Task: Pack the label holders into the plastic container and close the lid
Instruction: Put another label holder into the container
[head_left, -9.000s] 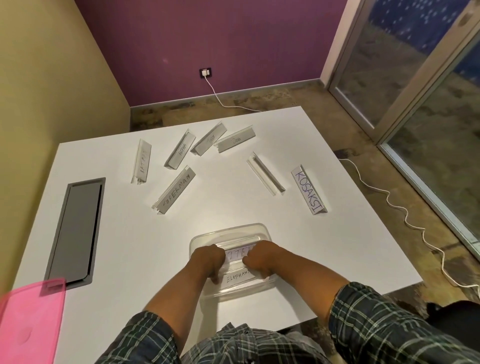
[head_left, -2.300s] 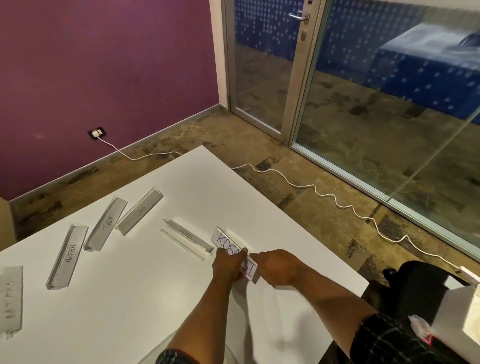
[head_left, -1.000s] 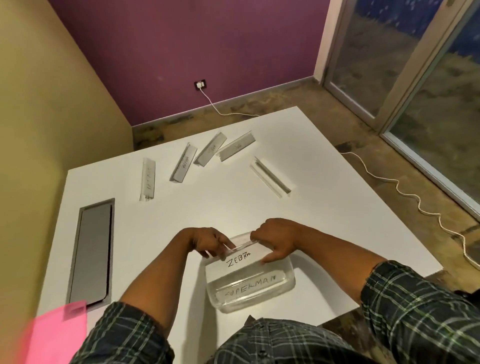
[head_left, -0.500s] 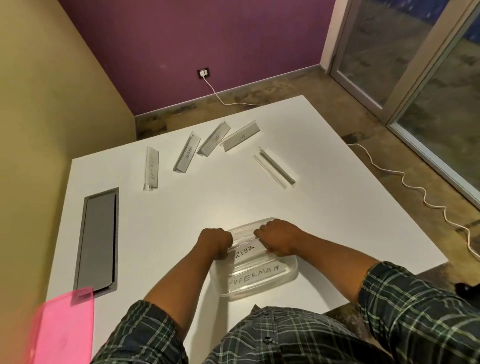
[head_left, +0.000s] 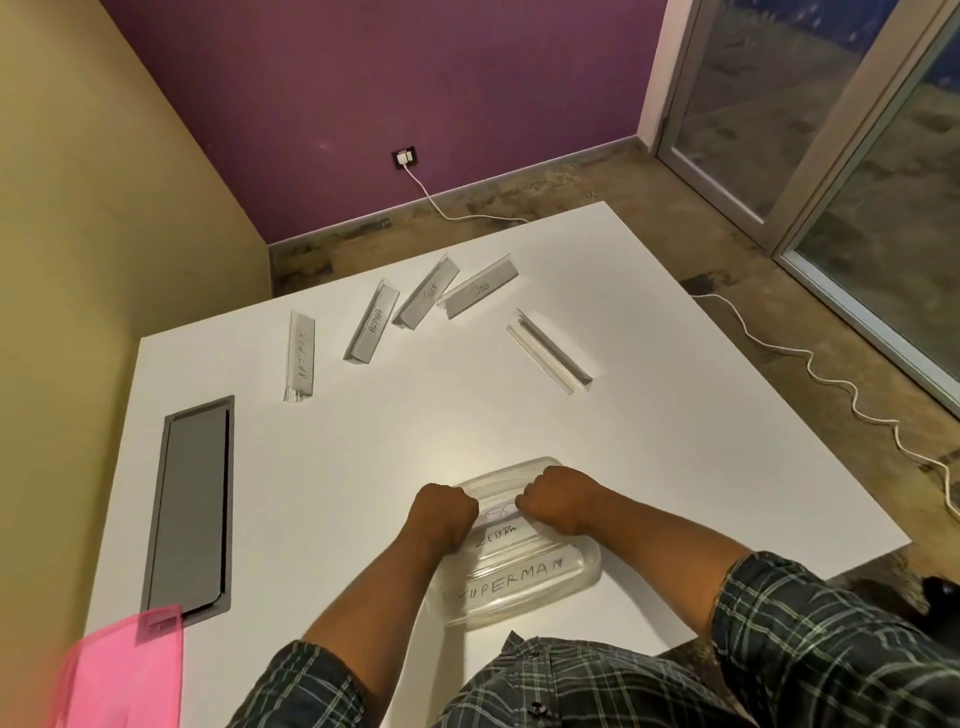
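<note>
head cam | looks forward-down, steep | table (head_left: 363, 467) close below | single view

Both hands (head_left: 447, 514) (head_left: 558, 501) grip label holder (head_left: 498, 512) inside plastic container (head_left: 582, 574).

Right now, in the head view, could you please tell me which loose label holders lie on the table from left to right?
BATMAN holder → ALPHA holder → TIGER holder → DOG holder → unlabelled clear holder.

Dim warm indoor light, soft shadows; wide-angle bending at edges; translucent pink plastic lid (head_left: 122, 670) bottom-left is blurred.
</note>
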